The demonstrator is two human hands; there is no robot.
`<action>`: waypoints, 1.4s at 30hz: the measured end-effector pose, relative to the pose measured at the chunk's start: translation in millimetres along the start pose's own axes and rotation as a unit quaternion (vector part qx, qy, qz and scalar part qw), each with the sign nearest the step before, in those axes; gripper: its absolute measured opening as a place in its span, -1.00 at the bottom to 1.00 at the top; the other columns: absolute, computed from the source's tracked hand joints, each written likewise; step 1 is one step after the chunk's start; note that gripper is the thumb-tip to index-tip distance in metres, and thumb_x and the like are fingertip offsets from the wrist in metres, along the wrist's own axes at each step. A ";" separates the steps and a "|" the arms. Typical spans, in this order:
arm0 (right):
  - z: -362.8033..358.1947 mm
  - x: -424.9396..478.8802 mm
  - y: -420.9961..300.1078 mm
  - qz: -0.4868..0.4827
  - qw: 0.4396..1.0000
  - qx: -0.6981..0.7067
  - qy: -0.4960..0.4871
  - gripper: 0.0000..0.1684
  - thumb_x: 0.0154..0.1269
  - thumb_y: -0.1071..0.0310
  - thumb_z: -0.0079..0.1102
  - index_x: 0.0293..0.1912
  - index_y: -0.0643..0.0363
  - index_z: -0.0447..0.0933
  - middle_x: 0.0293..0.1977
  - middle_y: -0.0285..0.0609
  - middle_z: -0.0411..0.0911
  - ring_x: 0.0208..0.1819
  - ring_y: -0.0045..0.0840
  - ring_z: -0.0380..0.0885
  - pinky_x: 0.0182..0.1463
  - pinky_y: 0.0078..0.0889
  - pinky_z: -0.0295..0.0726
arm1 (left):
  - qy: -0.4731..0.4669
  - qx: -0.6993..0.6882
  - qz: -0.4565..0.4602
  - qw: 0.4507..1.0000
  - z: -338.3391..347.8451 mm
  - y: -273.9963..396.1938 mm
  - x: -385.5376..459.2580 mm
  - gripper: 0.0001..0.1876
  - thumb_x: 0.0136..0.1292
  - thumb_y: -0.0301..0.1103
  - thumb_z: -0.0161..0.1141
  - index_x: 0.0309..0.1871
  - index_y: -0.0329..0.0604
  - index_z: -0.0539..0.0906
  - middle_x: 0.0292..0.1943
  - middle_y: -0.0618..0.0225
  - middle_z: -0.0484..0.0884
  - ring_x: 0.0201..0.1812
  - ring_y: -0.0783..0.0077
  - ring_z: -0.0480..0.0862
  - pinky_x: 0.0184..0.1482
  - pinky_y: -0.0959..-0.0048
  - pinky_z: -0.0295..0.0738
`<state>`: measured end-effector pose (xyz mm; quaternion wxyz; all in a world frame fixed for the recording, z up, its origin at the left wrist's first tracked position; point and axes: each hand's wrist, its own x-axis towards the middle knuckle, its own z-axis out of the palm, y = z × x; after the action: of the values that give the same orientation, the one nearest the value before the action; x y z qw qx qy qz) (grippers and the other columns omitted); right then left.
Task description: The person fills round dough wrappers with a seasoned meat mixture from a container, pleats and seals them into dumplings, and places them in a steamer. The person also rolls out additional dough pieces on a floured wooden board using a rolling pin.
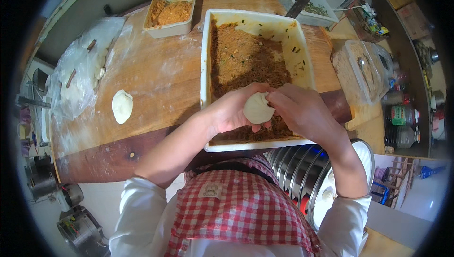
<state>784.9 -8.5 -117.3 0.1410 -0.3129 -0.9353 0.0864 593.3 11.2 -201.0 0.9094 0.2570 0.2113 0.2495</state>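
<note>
A round dough bun rests in the palm and fingers of my left hand. My right hand pinches the bun's edge with thumb and fingertips, where folds gather in the dough. Both hands are held over the near part of a large white tub. Inside it lies a brown, crumbly filling flecked with green bits. To the left, a flat piece of dough lies alone on the wooden table. What is inside the bun is hidden.
A smaller tub of orange filling stands at the back. Plastic-covered dough lies far left with two short sticks on it. At right are a lidded clear container and bottles. Stacked round steamer trays stand below the table's front edge.
</note>
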 end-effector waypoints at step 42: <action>16.1 8.5 2.8 0.123 0.970 0.209 0.010 -0.91 0.27 0.52 0.23 -0.30 0.25 0.48 -0.42 -0.23 0.45 -0.39 -0.59 0.49 -0.30 -0.52 0.45 | 0.209 -0.028 0.085 0.974 20.7 -20.7 -24.1 -0.63 0.50 -0.09 -0.10 0.09 -0.19 0.49 -0.16 0.26 0.62 -0.24 0.37 0.68 -0.36 0.40 0.61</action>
<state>774.9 -2.3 -131.5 0.2011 -0.3903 -0.8491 0.2935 592.1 -25.3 -190.5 0.8274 0.1908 0.3670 0.3800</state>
